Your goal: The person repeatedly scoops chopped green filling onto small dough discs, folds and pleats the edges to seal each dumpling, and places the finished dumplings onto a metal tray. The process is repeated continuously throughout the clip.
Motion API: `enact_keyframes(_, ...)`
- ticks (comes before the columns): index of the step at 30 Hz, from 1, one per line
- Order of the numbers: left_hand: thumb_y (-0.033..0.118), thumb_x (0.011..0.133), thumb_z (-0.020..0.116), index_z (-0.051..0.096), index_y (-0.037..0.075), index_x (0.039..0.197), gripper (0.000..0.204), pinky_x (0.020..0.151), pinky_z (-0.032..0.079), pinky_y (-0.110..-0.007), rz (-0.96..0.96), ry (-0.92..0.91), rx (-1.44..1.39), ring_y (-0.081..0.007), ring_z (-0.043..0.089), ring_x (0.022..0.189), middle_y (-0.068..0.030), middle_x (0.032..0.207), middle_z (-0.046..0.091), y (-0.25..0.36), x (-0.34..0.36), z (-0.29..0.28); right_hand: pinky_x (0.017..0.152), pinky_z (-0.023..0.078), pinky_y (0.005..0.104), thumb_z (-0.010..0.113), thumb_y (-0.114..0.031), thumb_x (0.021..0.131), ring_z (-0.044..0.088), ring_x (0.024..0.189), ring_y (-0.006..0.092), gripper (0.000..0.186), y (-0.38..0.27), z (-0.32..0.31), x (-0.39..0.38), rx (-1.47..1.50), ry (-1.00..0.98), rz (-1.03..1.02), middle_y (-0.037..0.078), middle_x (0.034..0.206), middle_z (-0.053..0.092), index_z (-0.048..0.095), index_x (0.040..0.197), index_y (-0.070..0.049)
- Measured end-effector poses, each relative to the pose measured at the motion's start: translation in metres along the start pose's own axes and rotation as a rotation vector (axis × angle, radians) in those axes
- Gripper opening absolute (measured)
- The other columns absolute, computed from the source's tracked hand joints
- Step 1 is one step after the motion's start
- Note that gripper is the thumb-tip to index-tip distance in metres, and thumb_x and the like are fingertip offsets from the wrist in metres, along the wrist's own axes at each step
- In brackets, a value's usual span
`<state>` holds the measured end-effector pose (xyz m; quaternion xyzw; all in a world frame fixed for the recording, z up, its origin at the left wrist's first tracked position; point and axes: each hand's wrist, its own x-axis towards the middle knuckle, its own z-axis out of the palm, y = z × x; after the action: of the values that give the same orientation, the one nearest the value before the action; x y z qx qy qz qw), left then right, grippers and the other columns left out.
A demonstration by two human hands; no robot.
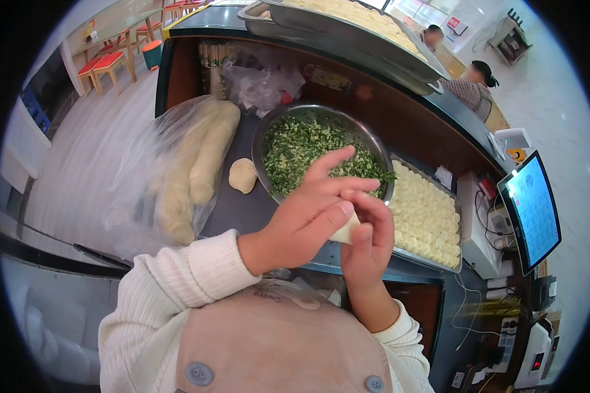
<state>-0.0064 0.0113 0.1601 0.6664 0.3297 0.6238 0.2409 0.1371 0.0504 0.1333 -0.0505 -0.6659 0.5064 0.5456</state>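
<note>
My left hand (301,219) and my right hand (370,239) meet in front of the metal bowl (372,135), both closed on a small piece of pale dough (347,230). The left thumb and fingers press its top, while two left fingers stretch out over the bowl. My right fingers curl round its other side, and most of the dough is hidden. Chopped green filling (295,150) fills much of the bowl. To the left of the bowl lies a small lump of dough (243,175). Rows of small pale dumplings (419,213) cover a tray to the right.
Thick dough rolls (210,154) lie in a clear plastic bag at the left. A large metal tray (347,27) sits on the raised ledge beyond the bowl. On the right stand a screen (532,209) and cables (465,301). Two people sit beyond the counter.
</note>
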Motion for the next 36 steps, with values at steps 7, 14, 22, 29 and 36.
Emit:
enact_keyframes(7,0.009,0.095,0.042,0.065,0.000,0.108,0.029,0.115,0.019,-0.045,-0.011,-0.030,0.004,-0.0340,0.017,0.144,-0.0149,0.133,0.056,-0.005,-0.008,0.002,0.110,0.026,0.0460,0.045,-0.049,0.097,0.033,0.135,0.0366,0.062,-0.002,0.001,0.013,-0.236,-0.197,0.060,0.025,0.140,0.039,0.052,0.129,0.004)
enact_keyframes(14,0.006,0.093,0.039,0.065,-0.005,0.106,0.031,0.116,0.017,-0.044,0.003,0.071,-0.120,-0.0314,0.014,0.146,-0.0172,0.133,0.057,-0.006,-0.011,0.014,0.112,0.024,0.0538,0.033,-0.023,0.100,0.043,0.128,0.0436,0.045,0.005,0.003,0.039,-0.316,-0.272,-0.151,0.026,0.114,0.061,0.066,0.106,0.007)
enact_keyframes(22,0.007,0.089,0.035,0.065,-0.007,0.107,0.037,0.115,0.021,-0.042,-0.116,0.181,-0.262,-0.0302,0.020,0.144,-0.0178,0.129,0.058,0.000,-0.013,0.021,0.107,0.031,0.0595,0.030,-0.016,0.094,0.049,0.120,0.0484,0.043,-0.002,0.016,0.038,-0.511,-0.141,-0.210,0.024,0.099,0.066,0.068,0.092,0.004)
enact_keyframes(29,0.023,0.093,0.037,0.065,-0.003,0.105,0.041,0.115,0.020,-0.043,-0.211,0.256,-0.584,-0.0299,0.027,0.140,-0.0169,0.131,0.056,-0.009,-0.016,0.025,0.104,0.035,0.0530,0.033,-0.032,0.100,0.047,0.123,0.0472,0.046,0.018,0.009,0.039,-0.527,-0.231,-0.283,0.023,0.115,0.061,0.062,0.104,0.003)
enact_keyframes(36,0.059,0.096,0.031,0.062,0.009,0.119,0.064,0.115,0.012,-0.053,0.120,-0.044,0.468,-0.0388,0.029,0.137,-0.0175,0.136,0.050,-0.037,-0.018,-0.011,0.100,0.039,0.0370,0.039,-0.048,0.101,0.052,0.115,0.0221,0.055,0.015,-0.001,0.009,0.223,-0.092,0.457,0.012,0.126,0.053,0.046,0.129,0.000)
